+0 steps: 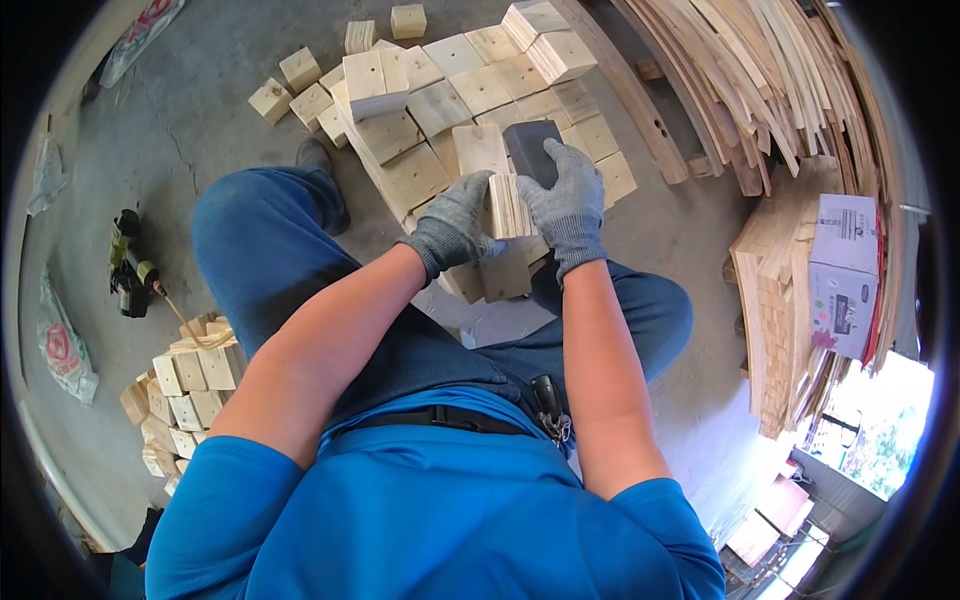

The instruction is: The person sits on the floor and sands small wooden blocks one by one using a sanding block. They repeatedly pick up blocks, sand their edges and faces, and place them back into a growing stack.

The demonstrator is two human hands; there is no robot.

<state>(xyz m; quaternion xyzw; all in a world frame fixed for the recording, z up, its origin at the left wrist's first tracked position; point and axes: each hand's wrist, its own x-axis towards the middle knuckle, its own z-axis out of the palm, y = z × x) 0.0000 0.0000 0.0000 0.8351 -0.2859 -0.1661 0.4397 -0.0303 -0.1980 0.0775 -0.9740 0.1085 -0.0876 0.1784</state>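
Both my hands wear grey knit gloves and meet above a bed of pale wooden blocks (480,88) on the floor. My left hand (452,222) is closed on a small wooden block (511,207), whose layered side faces me. My right hand (566,192) has its fingers wrapped round a dark grey rectangular block (532,146), and its thumb lies against the wooden block's right side. The dark block's underside is hidden. A taller wooden block (376,84) stands on the bed's far left part, and two more stand at its far right corner.
Loose blocks (270,101) lie left of the bed. A nail gun (128,262) with a hose rests on the floor at left, near a block pile (190,385). Long wood strips (735,85), stacked lumber (775,310) and a white carton (843,275) line the right side.
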